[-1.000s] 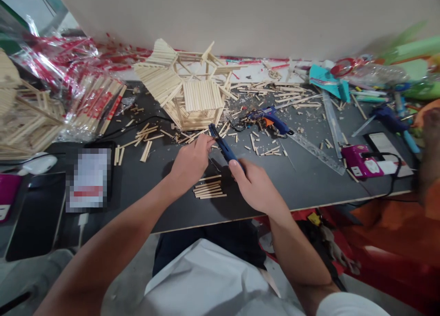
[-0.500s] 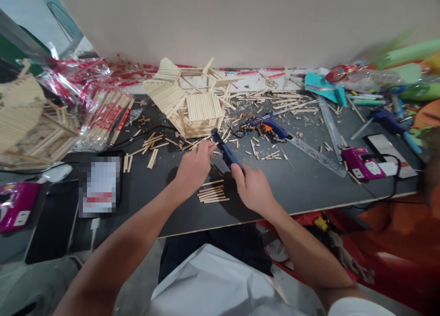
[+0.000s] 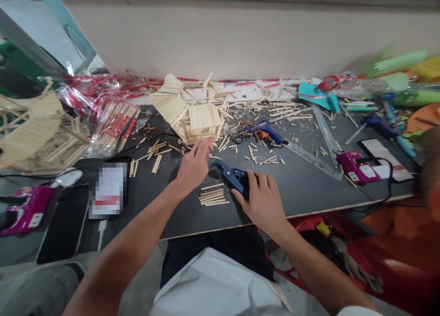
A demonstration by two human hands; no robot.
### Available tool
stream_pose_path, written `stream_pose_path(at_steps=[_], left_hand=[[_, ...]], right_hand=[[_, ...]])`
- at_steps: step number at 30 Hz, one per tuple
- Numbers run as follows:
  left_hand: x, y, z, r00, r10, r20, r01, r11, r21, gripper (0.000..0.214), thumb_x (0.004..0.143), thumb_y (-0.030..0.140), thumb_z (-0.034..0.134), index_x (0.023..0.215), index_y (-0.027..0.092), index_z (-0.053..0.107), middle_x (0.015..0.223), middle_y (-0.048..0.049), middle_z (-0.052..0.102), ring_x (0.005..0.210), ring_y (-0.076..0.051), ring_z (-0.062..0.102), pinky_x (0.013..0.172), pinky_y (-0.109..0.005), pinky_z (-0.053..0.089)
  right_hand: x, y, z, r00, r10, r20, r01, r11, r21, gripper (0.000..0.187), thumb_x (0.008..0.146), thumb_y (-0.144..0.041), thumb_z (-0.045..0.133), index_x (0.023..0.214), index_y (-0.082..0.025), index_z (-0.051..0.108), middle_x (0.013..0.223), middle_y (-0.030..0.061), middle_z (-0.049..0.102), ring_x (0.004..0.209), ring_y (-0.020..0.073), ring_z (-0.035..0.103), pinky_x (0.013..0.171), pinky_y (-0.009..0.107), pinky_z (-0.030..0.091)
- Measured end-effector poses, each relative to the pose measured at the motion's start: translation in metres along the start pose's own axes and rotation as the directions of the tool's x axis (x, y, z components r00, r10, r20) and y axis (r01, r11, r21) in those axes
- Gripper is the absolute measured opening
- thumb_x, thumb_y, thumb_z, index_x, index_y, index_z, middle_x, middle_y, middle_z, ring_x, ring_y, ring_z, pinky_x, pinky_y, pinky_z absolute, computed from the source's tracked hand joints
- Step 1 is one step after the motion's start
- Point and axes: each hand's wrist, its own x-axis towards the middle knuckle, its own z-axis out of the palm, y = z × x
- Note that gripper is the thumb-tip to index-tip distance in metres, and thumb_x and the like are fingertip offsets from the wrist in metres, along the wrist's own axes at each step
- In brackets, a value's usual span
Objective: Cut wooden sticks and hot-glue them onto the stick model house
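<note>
My right hand (image 3: 263, 199) is closed round the handles of a blue hand cutter (image 3: 235, 177), whose curved jaw points left over the dark tabletop. To the left, my left hand (image 3: 195, 166) is raised in front of a wooden stick model (image 3: 204, 117), its fingers bent and close together. Whatever may be between those fingertips is hidden. Just below the cutter's jaw lies a row of short wooden sticks (image 3: 213, 196), side by side near the table's front edge.
A blue glue gun (image 3: 266, 132) rests beside a clear ruler (image 3: 312, 160) among stick scraps. Wrapped chopsticks (image 3: 112, 123) and a second stick model (image 3: 37, 133) are at left. Phones (image 3: 108, 187) and magenta power boxes (image 3: 359, 166) with cables occupy both sides. A person's orange clothing (image 3: 395, 220) shows at right.
The cutter has come down and turned, its jaw now away from my left fingers. Earlier a stick showed at my left fingertips; now none is visible. The view has tilted slightly upward.
</note>
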Motion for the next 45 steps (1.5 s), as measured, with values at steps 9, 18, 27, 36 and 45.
stream_pose_path(at_steps=[9, 18, 27, 36, 45], left_hand=[[0.000, 0.005, 0.003, 0.951, -0.210, 0.226, 0.293, 0.845, -0.448, 0.039, 0.102, 0.033, 0.042, 0.139, 0.021, 0.045, 0.100, -0.0065, 0.069, 0.088, -0.015, 0.073, 0.067, -0.022, 0.061], [0.003, 0.018, 0.002, 0.878, -0.284, 0.385, 0.477, 0.587, -0.654, 0.054, 0.087, 0.036, 0.066, 0.133, 0.018, 0.044, 0.075, 0.0010, 0.070, 0.066, -0.016, 0.073, 0.057, -0.024, 0.062], [0.005, 0.015, -0.008, 0.904, -0.224, 0.364, 0.409, 0.698, -0.588, 0.073, 0.075, 0.044, 0.081, 0.136, 0.020, 0.047, 0.080, -0.0020, 0.075, 0.071, -0.020, 0.074, 0.065, -0.028, 0.061], [0.012, 0.008, -0.025, 0.945, -0.155, 0.289, 0.272, 0.862, -0.427, 0.055, 0.088, 0.042, 0.070, 0.136, 0.023, 0.051, 0.096, -0.0047, 0.076, 0.086, -0.020, 0.075, 0.081, -0.032, 0.060], [0.039, 0.035, -0.066, 0.951, -0.047, 0.305, 0.071, 0.995, -0.069, 0.050, 0.085, 0.032, 0.072, 0.131, 0.021, 0.053, 0.071, 0.0057, 0.071, 0.063, -0.010, 0.068, 0.066, -0.020, 0.050]], right_hand=[[0.019, 0.008, -0.014, 0.992, -0.126, 0.015, 0.115, 0.946, 0.302, 0.055, 0.095, -0.044, 0.057, 0.132, -0.003, 0.056, 0.134, 0.0256, 0.057, 0.129, 0.0384, 0.047, 0.108, 0.053, 0.040], [0.079, -0.005, -0.026, 0.998, -0.021, 0.056, -0.042, 0.441, 0.897, 0.027, 0.094, -0.038, 0.056, 0.109, -0.016, 0.063, 0.094, 0.0060, 0.070, 0.081, 0.0170, 0.066, 0.074, 0.031, 0.052], [0.119, -0.010, -0.018, 0.936, -0.278, 0.215, -0.166, 0.189, 0.968, 0.040, 0.080, -0.057, 0.069, 0.075, -0.019, 0.058, 0.065, -0.0020, 0.057, 0.057, 0.0118, 0.050, 0.055, 0.026, 0.040], [0.133, -0.007, -0.024, 0.889, -0.390, 0.238, -0.181, 0.178, 0.967, 0.046, 0.081, -0.062, 0.069, 0.071, -0.018, 0.060, 0.061, -0.0031, 0.053, 0.055, 0.0103, 0.046, 0.055, 0.026, 0.036], [0.138, 0.036, -0.019, 0.950, -0.229, -0.211, 0.311, 0.663, 0.681, 0.026, 0.095, -0.042, 0.057, 0.094, -0.020, 0.069, 0.086, 0.0060, 0.070, 0.073, 0.0184, 0.059, 0.072, 0.032, 0.047]])
